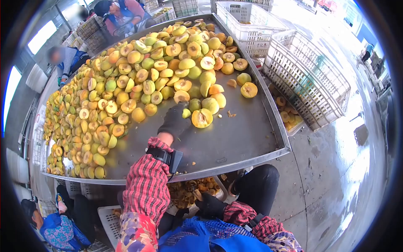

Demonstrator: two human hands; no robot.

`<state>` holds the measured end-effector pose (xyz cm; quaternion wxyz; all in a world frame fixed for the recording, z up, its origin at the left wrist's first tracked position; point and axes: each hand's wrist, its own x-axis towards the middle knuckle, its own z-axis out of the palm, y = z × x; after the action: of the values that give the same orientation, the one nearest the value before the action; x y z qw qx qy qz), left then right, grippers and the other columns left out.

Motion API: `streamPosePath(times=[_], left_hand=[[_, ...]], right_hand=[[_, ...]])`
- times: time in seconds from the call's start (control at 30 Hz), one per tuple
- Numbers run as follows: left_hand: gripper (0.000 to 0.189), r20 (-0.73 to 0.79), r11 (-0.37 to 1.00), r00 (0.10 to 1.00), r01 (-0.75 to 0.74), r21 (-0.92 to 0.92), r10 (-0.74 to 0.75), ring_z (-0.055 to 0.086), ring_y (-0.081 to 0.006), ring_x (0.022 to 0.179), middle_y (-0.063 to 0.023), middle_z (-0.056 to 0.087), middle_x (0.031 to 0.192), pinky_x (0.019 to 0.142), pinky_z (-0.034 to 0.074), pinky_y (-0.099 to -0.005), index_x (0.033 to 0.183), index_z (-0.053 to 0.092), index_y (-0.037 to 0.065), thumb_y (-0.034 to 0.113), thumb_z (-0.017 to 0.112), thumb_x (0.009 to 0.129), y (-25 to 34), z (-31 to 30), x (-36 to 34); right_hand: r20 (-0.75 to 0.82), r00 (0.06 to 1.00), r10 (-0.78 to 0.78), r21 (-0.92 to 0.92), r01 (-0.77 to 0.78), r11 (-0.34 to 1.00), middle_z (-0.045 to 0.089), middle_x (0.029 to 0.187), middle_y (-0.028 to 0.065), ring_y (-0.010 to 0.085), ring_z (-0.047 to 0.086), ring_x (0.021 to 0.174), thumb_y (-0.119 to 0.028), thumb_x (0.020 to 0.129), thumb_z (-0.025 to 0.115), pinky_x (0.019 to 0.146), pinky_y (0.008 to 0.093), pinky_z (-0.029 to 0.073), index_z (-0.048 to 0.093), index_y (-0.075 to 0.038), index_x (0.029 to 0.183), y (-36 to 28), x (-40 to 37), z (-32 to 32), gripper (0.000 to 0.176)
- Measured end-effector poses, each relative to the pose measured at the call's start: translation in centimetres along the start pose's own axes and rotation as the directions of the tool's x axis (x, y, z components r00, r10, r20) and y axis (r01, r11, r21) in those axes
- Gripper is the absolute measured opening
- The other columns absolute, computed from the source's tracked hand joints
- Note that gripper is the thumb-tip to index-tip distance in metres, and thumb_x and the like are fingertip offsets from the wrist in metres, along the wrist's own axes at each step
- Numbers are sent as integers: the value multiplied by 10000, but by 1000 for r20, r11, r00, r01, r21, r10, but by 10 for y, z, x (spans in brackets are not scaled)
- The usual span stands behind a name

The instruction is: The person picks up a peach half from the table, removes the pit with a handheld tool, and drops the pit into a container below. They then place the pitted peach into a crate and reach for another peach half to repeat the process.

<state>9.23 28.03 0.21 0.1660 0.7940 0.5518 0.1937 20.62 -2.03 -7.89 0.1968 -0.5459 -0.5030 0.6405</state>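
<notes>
Many yellow-green peach halves (184, 85) cover the far and left parts of a metal table (235, 134). My left hand (174, 122), in a dark glove, reaches over the table to the near edge of the pile. Its fingers are curled around a peach half (186, 113), mostly hidden by the glove. Just right of these fingers, a cut peach half (202, 118) shows its hollow. Low by my lap, my gloved right hand (210, 206) is closed; a narrow brownish piece (197, 194) sticks out at its fingers, its kind unclear.
Below the table edge stands a crate (110, 224) beside a heap of brownish fruit scraps (191, 191). White plastic crates (300, 77) line the right side, one with peach halves (289, 117). Other people work at the far side (126, 19), left (69, 59) and lower left (58, 229).
</notes>
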Motion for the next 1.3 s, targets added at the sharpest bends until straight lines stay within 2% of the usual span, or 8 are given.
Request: streamPosePath(times=[0.13,0.27,0.37,0.5,0.77,1.1,1.23,1.3], left_hand=[[344,327,113,943,332,-936,-59,590,-278,967,-102,602,1059,746,527,-350,1149,533,33,164,539,831,-15,-34,-24],[589,514,-453,854,428,-782,-82,592,-350,944,-190,598,1064,763,516,-446,1214,475,-20,456,392,878,-30,-56,-80],[567,540,-541,804,579,-611,251,604,-346,888,-185,610,1036,758,506,-448,1204,486,-18,438,393,879,-17,-85,-119],[522,552,-665,825,347,-661,-119,574,-320,964,-191,605,1036,813,474,-438,1174,507,-11,410,420,877,27,-102,-168],[547,422,-708,906,285,-646,-20,511,-329,1086,-202,527,1172,958,402,-460,1257,424,-29,392,385,911,31,-77,-218],[420,181,-548,946,3,-836,-271,519,-239,1097,-137,533,1196,973,401,-362,1290,393,-18,221,345,949,66,-58,-242],[471,-44,805,998,7,-593,-42,538,-218,1075,-125,556,1177,946,401,-313,1273,436,15,212,561,864,79,-86,-251],[427,33,927,999,-27,-373,42,541,-193,1083,-69,603,1114,893,435,-335,1173,537,88,201,647,777,69,-88,-248]], right_hand=[[0,999,-32,-16,32,999,577,820,137,206,566,765,-295,856,555,670,344,446,488,20,1047,-4,1,3,374],[109,993,43,318,-76,945,557,800,60,131,529,734,-313,880,540,638,292,428,495,-4,1046,-20,-10,0,353],[209,978,15,400,-99,911,529,781,2,87,494,708,-307,885,550,606,253,407,500,-39,1056,-48,-27,-12,322],[263,964,-45,405,-68,912,507,779,9,94,486,689,-358,884,547,588,257,411,477,-36,1106,-62,-40,-13,397],[205,971,-121,205,79,976,478,740,0,74,464,620,-278,910,520,526,235,405,456,-62,1044,-118,-69,-33,263],[35,986,-165,467,130,875,527,743,33,99,525,507,-195,873,571,450,244,407,463,-3,1043,-130,-50,-5,278],[-81,936,-343,279,352,893,550,745,38,91,528,546,-178,859,582,472,249,417,498,31,1040,-134,-34,-18,289],[-149,887,-436,100,452,886,557,753,35,81,527,574,-172,851,587,490,247,422,514,39,1038,-136,-33,-26,291]])
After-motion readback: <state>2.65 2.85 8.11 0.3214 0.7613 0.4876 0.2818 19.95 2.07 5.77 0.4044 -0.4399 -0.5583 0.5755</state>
